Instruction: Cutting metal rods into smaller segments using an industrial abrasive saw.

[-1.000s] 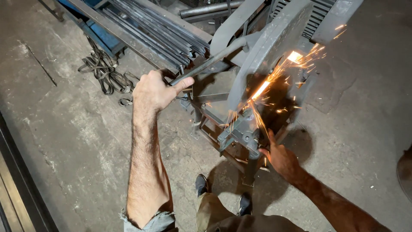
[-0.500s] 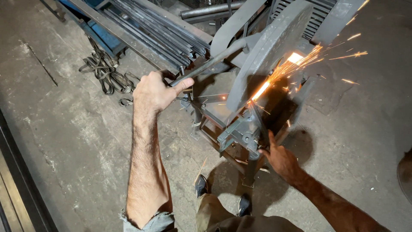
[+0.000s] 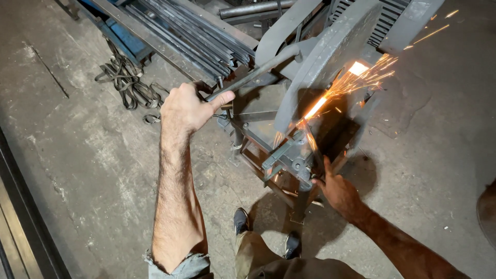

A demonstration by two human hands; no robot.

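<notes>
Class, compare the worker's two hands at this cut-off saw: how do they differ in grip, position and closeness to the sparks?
The left hand is closed round the saw's long lever handle, raised and away from the sparks. The right hand sits lower, at the vise, thumb raised, just below the spark stream; what it grips is unclear. Both are bare, and both touch the machine.

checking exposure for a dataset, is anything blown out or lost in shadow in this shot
Head view: the orange sparks under the grey metal blade guard burn out to white at their core; the saw's dark underside goes nearly black; the left hand on the long grey lever and the grey concrete floor are evenly lit and sharp.
</notes>
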